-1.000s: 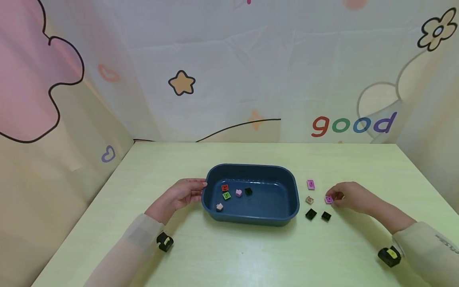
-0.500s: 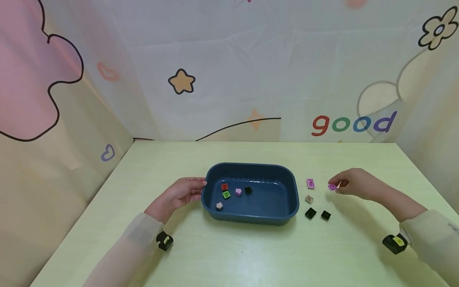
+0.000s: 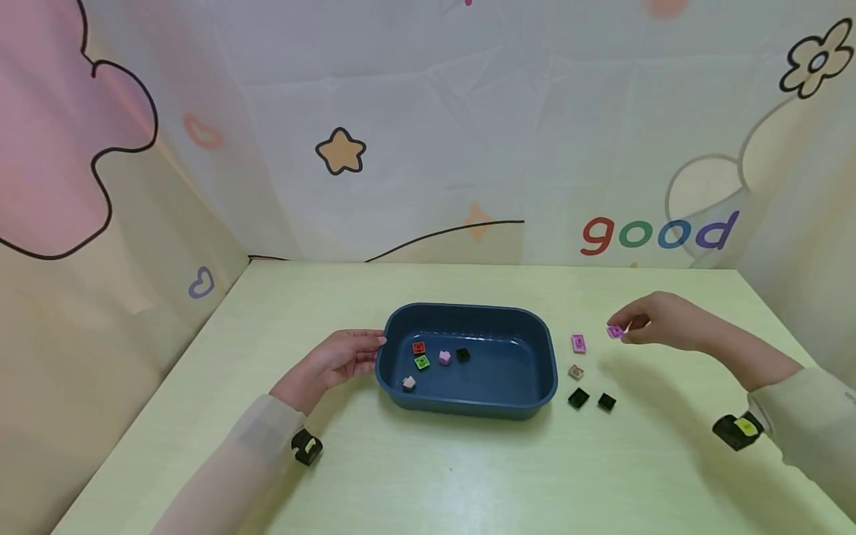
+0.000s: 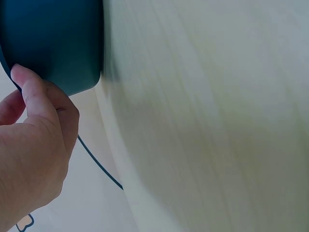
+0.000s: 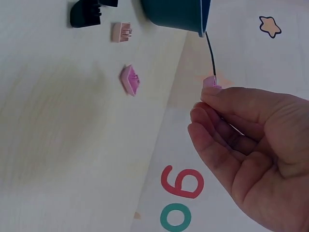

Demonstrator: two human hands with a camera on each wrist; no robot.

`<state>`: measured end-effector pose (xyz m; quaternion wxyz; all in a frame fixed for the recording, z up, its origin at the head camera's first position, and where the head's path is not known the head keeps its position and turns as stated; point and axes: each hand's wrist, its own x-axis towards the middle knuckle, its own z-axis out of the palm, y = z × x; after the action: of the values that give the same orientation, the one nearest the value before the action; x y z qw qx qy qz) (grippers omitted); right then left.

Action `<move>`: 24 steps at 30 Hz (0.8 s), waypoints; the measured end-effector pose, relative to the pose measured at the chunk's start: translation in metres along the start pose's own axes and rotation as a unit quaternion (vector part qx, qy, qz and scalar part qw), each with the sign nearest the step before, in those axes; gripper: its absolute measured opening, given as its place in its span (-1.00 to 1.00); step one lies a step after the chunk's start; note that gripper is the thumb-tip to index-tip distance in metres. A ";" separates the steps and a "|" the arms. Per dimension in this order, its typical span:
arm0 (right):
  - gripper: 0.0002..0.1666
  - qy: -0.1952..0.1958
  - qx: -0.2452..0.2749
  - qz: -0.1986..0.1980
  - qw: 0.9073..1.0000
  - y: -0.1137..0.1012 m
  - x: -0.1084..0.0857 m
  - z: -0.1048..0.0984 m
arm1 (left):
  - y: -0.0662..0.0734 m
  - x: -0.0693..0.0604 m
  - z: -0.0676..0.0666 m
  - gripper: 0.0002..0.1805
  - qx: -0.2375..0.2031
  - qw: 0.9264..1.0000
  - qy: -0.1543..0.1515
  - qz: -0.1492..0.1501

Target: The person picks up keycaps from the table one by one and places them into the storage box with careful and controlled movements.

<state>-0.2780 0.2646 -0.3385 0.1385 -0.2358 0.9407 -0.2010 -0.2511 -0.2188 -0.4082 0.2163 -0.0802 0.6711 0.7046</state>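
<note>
A blue tray (image 3: 495, 412) stands mid-table; my left hand (image 3: 332, 365) grips its left rim, thumb at the edge, as the left wrist view also shows the hand (image 4: 38, 140) on the tray (image 4: 53, 43). Inside lie an orange-red piece (image 3: 418, 348), a green one (image 3: 421, 362), a pink one (image 3: 444, 357), a black one (image 3: 463, 354) and a whitish one (image 3: 409, 383). My right hand (image 3: 669, 321) pinches a purple-pink piece (image 3: 614, 332) above the table, right of the tray; in the right wrist view, thumb and fingers of the hand (image 5: 256, 140) hold that piece (image 5: 210, 82).
Right of the tray lie a pink piece (image 3: 578, 343), a beige piece (image 3: 576, 371) and two black pieces, one (image 3: 578, 398) larger-looking than the other (image 3: 606, 402). A printed cloth (image 3: 428, 148) hangs behind the table's back edge.
My right hand has lifted the purple-pink piece off the table and carried it up and toward the back. The left hand and tray have stayed in place.
</note>
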 end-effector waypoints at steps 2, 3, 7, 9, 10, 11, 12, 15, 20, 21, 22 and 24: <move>-0.65 0.000 -0.001 -0.003 1.000 -0.003 0.001 -0.004 | 0.000 0.000 0.000 -0.51 0.001 1.000 0.000 0.001; -0.64 0.000 -0.002 -0.004 1.000 -0.005 0.002 -0.006 | 0.000 0.000 0.000 -0.51 0.002 1.000 0.000 0.002; -0.63 0.001 -0.008 -0.006 1.000 -0.015 0.007 -0.016 | 0.000 0.000 0.000 -0.52 0.006 1.000 0.002 0.002; -0.63 0.002 -0.012 -0.009 1.000 -0.022 0.010 -0.021 | 0.000 0.001 0.000 -0.52 0.007 1.000 0.003 0.002; -0.64 0.002 -0.013 -0.011 1.000 -0.025 0.011 -0.024 | 0.000 0.001 0.000 -0.52 0.008 1.000 0.005 0.000; -0.64 0.003 -0.013 -0.014 1.000 -0.028 0.012 -0.026 | 0.000 0.001 0.000 -0.51 0.008 1.000 0.005 0.000; -0.64 0.002 -0.013 -0.016 1.000 -0.032 0.014 -0.027 | 0.000 0.001 -0.001 -0.52 0.008 1.000 0.007 -0.001; -0.64 0.000 -0.013 -0.022 1.000 -0.041 0.019 -0.033 | -0.001 0.001 0.000 -0.52 0.007 1.000 0.013 -0.006; -0.63 -0.006 -0.023 -0.041 0.999 -0.054 0.028 -0.040 | 0.000 0.002 0.000 -0.53 0.002 1.000 0.014 -0.006; -0.64 -0.007 -0.026 -0.046 0.999 -0.057 0.029 -0.041 | 0.000 0.001 0.000 -0.52 0.003 1.000 0.013 -0.005; -0.64 -0.008 -0.029 -0.052 0.998 -0.059 0.030 -0.042 | 0.000 0.001 0.000 -0.52 0.004 1.000 0.011 -0.003; -0.64 -0.010 -0.031 -0.065 0.997 -0.064 0.034 -0.044 | 0.000 0.001 0.000 -0.52 0.005 1.000 0.012 -0.004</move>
<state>-0.2975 0.2100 -0.2774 0.1270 -0.3029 0.9276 -0.1778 -0.2519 -0.2189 -0.4089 0.2113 -0.0903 0.6771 0.6991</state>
